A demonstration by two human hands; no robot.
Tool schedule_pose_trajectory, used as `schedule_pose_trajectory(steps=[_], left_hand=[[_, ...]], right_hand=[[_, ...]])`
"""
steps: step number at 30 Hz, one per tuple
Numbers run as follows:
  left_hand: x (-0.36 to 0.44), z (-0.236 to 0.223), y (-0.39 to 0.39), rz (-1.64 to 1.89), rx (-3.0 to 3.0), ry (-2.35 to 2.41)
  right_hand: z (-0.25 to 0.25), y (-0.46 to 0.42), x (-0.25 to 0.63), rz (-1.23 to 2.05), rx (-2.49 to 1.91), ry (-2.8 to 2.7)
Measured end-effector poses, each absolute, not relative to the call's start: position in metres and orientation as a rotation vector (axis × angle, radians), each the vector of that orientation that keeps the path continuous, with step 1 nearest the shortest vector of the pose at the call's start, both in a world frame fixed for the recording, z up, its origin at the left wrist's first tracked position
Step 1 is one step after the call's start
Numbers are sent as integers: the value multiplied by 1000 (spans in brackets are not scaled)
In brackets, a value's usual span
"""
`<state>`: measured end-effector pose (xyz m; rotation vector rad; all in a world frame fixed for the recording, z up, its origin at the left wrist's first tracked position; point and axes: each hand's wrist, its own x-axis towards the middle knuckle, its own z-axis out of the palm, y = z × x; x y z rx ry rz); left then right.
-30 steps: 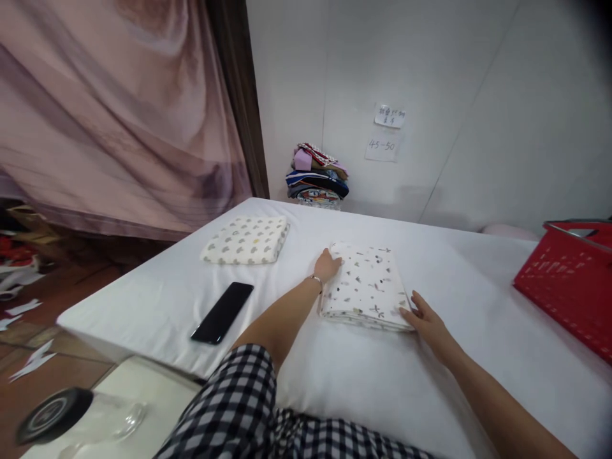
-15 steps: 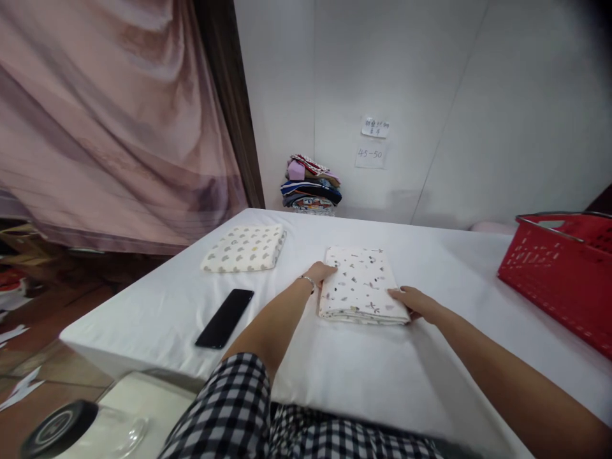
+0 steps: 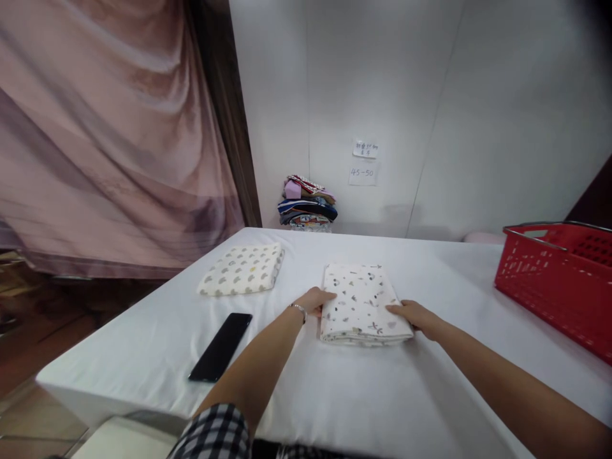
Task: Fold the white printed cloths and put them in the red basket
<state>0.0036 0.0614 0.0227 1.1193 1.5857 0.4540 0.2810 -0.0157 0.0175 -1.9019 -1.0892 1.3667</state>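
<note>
A folded white cloth (image 3: 358, 303) with small grey and dark prints lies on the white-covered table between my hands. At its left edge, my left hand (image 3: 314, 301) grips the layers, thumb on top and fingers partly hidden at the side. My right hand (image 3: 415, 317) pinches the opposite edge near the front corner, its thumb side resting on the print. Farther left sits a second folded cloth (image 3: 243, 270), cream with grey shapes, and neither hand touches it. A black phone (image 3: 220, 347) lies flat beside my left forearm.
A red plastic basket (image 3: 549, 287) with metal handles stands on the table (image 3: 444, 280) at the right. Behind the far edge rises a stack of folded fabrics (image 3: 308, 207) against the white wall. A pink curtain (image 3: 105, 127) hangs at the left.
The whole view has shifted, so the table things appear lower in the picture. Both hands keep hold of the printed cloth's sides, and it stays folded in about the same place.
</note>
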Motion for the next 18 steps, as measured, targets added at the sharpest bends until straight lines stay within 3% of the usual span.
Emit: schedule_pose_trajectory(steps=[10,15,18], left_hand=[[5,18,48,475,1068,1476],[6,18,37,487,1043,1398],[31,8,10,444,996,1279]], right_hand=[[13,-31,291,1731,-1500,-965],[7,-27,302,1719,-1443,-997],[7,-6,337,1551,-1552,-1023]])
